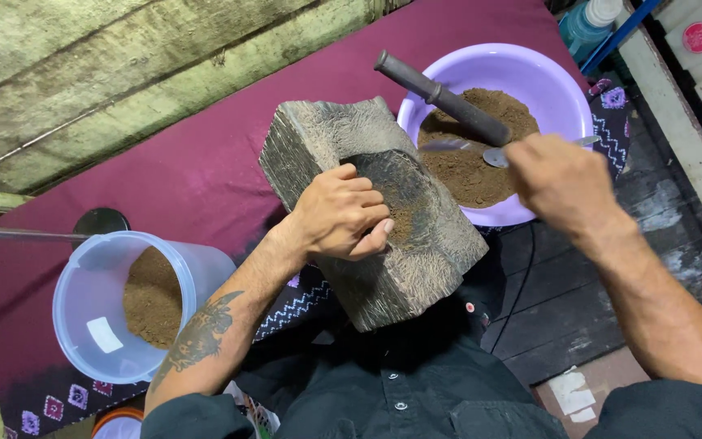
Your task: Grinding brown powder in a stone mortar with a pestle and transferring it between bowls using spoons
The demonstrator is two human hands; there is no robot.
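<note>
A dark carved wooden block (318, 138) with a hollow in its top rests tilted against my lap. My left hand (341, 213) curls over the hollow's near rim and steadies the block; brown powder clings inside the hollow. My right hand (561, 177) is closed on a metal spoon (493, 154) whose bowl hangs over the brown powder (469, 167) in a lilac plastic basin (522, 69). A dark pestle-like handle (440, 97) leans across the basin's rim, close to my right hand.
A clear plastic tub (91, 309) at lower left lies tipped and holds more brown powder. A maroon cloth (180, 179) covers the floor under everything. A teal bottle (587, 24) and white boxes stand at upper right. Dark wooden planks lie at right.
</note>
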